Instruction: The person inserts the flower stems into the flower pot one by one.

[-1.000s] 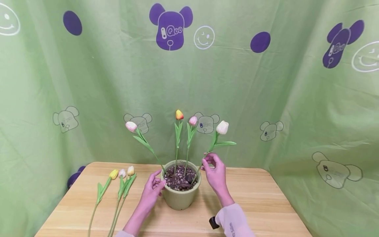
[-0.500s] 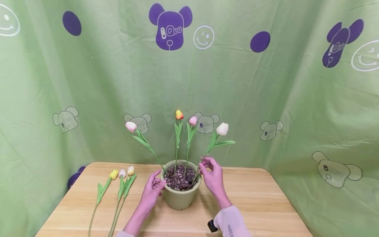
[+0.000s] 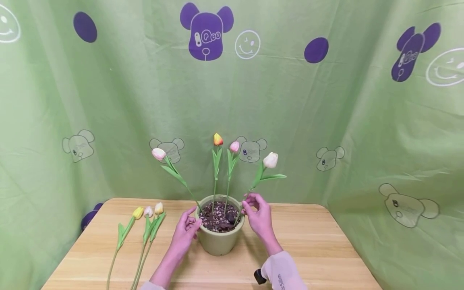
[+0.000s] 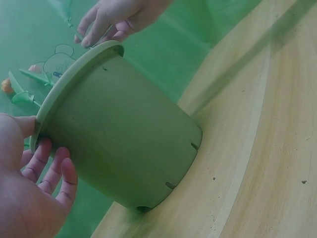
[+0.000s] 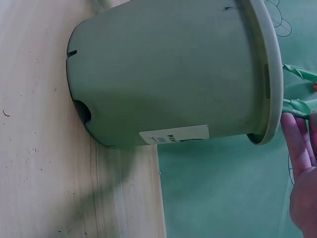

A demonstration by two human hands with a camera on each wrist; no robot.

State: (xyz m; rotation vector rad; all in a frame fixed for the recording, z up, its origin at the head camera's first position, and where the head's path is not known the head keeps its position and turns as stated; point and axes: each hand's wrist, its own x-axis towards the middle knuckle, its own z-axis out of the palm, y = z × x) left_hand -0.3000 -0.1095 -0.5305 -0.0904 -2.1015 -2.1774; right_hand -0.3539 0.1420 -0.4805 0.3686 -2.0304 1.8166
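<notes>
A green flowerpot (image 3: pixel 218 243) filled with dark, speckled soil (image 3: pixel 216 220) stands on the wooden table. My left hand (image 3: pixel 184 231) grips its left rim, thumb on top and fingers beneath the lip, as the left wrist view (image 4: pixel 30 183) shows. At the right rim, my right hand (image 3: pixel 259 213) pinches the stem of a white artificial tulip (image 3: pixel 270 160), which leans outward to the right with its lower end in the soil. Also standing in the pot are a left-leaning pale pink tulip (image 3: pixel 158 154), an orange-yellow tulip (image 3: pixel 218 139) and a pink tulip (image 3: pixel 234 147).
On the table (image 3: pixel 308 249), left of the pot, lie a yellow tulip (image 3: pixel 137 212), a pale pinkish tulip (image 3: pixel 148 211) and a cream tulip (image 3: pixel 158 208), stems toward the front edge. A green printed curtain (image 3: pixel 282 100) surrounds the table at the back and sides.
My right hand has moved down the white tulip's stem, closer to the pot rim, and the bloom sits slightly lower. The left hand has stayed on the rim.
</notes>
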